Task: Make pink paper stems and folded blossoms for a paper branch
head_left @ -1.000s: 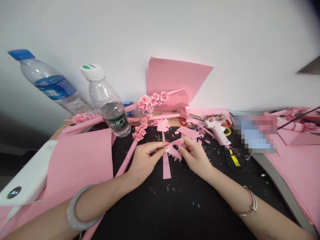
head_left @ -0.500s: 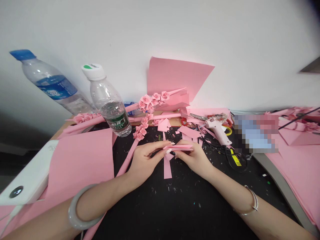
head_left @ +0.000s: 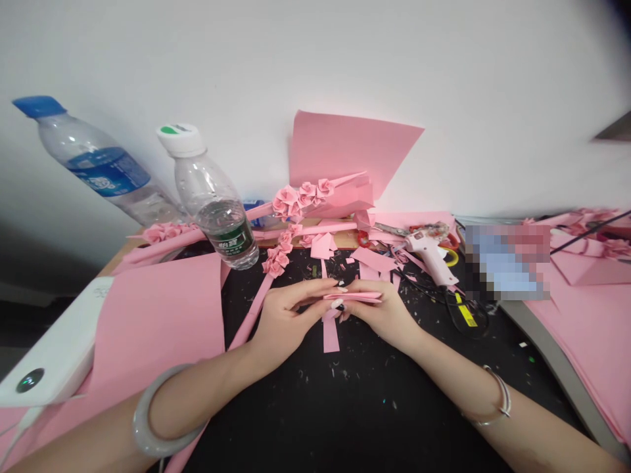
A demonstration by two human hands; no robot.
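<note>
Between my two hands is a small folded piece of pink paper (head_left: 355, 297), several layers thick and seen nearly edge-on. My left hand (head_left: 290, 314) pinches its left end with thumb and fingers. On the other side, my right hand (head_left: 383, 314) grips the right end, its thumb below the layers. The thumbs almost meet under the middle of the fold. A narrow pink paper strip (head_left: 331, 336) lies on the black tabletop (head_left: 315, 407) beneath the hands, partly hidden by them. Beyond my left hand rest pink paper roses (head_left: 277, 261) on a rolled pink stem (head_left: 249, 325).
A water bottle (head_left: 229, 236) and a blue-capped bottle (head_left: 106, 167) stand at the left. A pink glue gun (head_left: 430, 256) with its cable lies right of centre, near paper scraps (head_left: 374, 259). Pink sheets (head_left: 162, 322) and a white power bank (head_left: 59, 341) are at the left edge.
My thumbs have shifted slightly along the folded paper, and its layers now sit flatter and a touch lower. Both hands keep their hold; the rest of the table is unchanged.
</note>
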